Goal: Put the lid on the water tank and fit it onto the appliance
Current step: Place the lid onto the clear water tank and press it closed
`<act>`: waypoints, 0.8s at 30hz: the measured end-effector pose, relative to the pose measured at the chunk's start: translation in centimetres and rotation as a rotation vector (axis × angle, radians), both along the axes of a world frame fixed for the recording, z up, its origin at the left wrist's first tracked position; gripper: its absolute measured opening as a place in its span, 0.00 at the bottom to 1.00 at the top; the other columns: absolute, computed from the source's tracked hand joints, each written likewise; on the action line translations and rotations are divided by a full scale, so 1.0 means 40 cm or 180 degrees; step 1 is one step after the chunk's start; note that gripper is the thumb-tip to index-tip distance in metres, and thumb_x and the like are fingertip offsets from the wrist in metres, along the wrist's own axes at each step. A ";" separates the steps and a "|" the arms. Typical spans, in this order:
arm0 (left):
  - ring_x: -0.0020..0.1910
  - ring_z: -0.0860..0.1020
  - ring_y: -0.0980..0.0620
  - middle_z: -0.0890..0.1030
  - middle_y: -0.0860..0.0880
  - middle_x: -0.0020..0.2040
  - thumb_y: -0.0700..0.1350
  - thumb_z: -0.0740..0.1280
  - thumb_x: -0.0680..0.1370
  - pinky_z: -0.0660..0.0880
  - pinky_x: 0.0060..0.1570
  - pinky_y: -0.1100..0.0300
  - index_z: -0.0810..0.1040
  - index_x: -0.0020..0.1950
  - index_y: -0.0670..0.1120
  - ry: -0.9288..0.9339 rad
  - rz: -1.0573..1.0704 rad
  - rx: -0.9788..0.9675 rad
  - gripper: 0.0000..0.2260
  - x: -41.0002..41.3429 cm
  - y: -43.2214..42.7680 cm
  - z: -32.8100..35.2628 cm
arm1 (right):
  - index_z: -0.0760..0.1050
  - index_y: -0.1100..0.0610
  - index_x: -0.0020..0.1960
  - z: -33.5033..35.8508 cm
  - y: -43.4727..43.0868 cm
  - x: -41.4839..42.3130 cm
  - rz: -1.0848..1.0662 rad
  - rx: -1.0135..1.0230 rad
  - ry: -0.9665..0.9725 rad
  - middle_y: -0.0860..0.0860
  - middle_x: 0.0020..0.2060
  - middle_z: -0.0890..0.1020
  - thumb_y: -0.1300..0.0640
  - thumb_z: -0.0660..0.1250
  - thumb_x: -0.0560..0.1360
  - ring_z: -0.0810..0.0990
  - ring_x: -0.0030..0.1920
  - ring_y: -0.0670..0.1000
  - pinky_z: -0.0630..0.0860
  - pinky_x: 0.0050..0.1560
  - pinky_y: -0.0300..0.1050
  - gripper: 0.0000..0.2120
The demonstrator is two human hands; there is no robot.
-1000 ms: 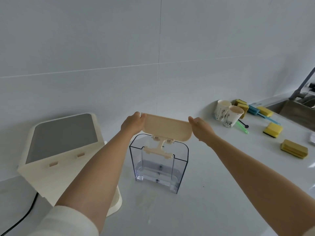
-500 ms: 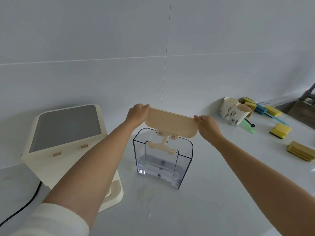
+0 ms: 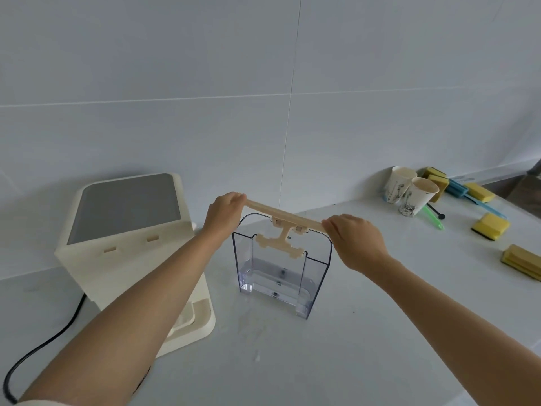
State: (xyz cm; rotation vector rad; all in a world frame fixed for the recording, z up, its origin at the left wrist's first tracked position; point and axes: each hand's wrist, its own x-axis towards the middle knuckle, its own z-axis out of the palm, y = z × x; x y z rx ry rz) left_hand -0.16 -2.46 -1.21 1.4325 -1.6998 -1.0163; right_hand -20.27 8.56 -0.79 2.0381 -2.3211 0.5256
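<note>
A clear plastic water tank (image 3: 317,276) stands upright on the white counter, open at the top, with a little water at its bottom. Just above its rim I hold the cream lid (image 3: 285,215) nearly flat, its T-shaped stem (image 3: 281,242) hanging down into the tank's opening. My left hand (image 3: 225,212) grips the lid's left end and my right hand (image 3: 355,238) grips its right end. The cream appliance (image 3: 123,230) with a grey top panel sits to the left of the tank.
A black power cord (image 3: 44,344) runs from the appliance toward the lower left. Two paper cups (image 3: 409,191), several yellow sponges (image 3: 490,227) and a green and a blue brush lie at the right. A tiled wall backs the counter.
The lid has tipped from tilted, top face toward me, to nearly flat and has come down closer to the tank's rim. Both hands moved with it.
</note>
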 end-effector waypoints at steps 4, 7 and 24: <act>0.46 0.69 0.48 0.73 0.46 0.44 0.45 0.56 0.78 0.64 0.37 0.64 0.72 0.44 0.47 0.0020 0.0013 -0.0037 0.07 0.016 0.045 -0.025 | 0.71 0.59 0.43 -0.024 0.035 0.009 0.0400 -0.0056 0.0396 0.51 0.36 0.71 0.49 0.47 0.79 0.69 0.37 0.53 0.64 0.36 0.44 0.19; 0.56 0.72 0.46 0.76 0.46 0.53 0.46 0.56 0.79 0.65 0.50 0.57 0.75 0.56 0.47 0.0003 -0.0036 0.0057 0.11 0.028 0.063 -0.053 | 0.73 0.59 0.48 -0.049 0.051 0.011 0.0529 -0.0031 0.0697 0.52 0.37 0.73 0.50 0.51 0.79 0.67 0.37 0.52 0.66 0.34 0.45 0.16; 0.53 0.69 0.47 0.74 0.50 0.51 0.46 0.53 0.80 0.65 0.45 0.59 0.66 0.65 0.55 -0.0019 -0.0041 0.0502 0.14 0.023 0.147 -0.083 | 0.80 0.58 0.45 -0.091 0.085 0.020 0.0678 -0.0184 0.1662 0.50 0.26 0.79 0.51 0.73 0.65 0.76 0.24 0.51 0.67 0.18 0.39 0.13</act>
